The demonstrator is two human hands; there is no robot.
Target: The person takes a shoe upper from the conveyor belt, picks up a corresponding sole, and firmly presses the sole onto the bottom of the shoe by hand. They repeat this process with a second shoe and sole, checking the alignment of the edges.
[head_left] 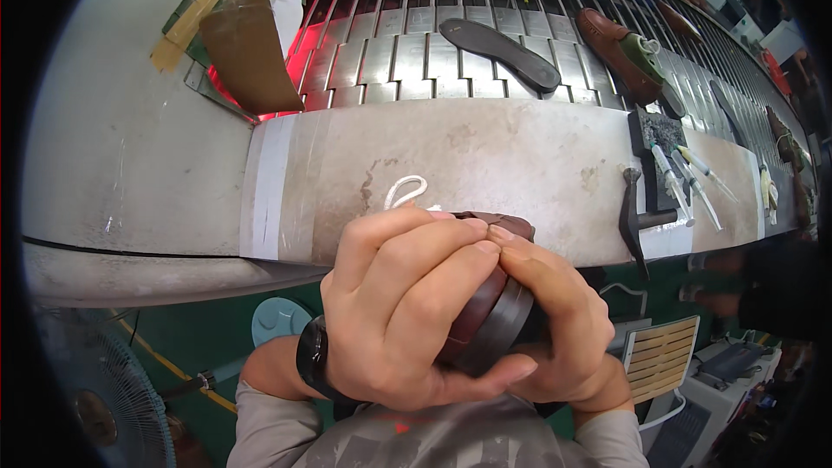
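Observation:
A dark reddish-brown shoe (477, 316) with a black sole (503, 327) is held between my two hands at the near edge of the workbench. Wrapped over its left side is my left hand (403, 303), the fingers pressed together along the top. My right hand (559, 303) grips the other side, its fingertips meeting those of the left. Much of the shoe is hidden behind my hands; part of its brown upper shows beyond the fingertips. A white lace loop (406, 191) lies on the bench just past my left hand.
Behind the bench (485, 147), a slatted metal conveyor carries a loose black sole (501, 54) and a brown shoe (620, 52). To the right lie a hammer (637, 221) and several syringes (693, 182). A brown board (251, 56) stands at left, a fan (108, 399) below.

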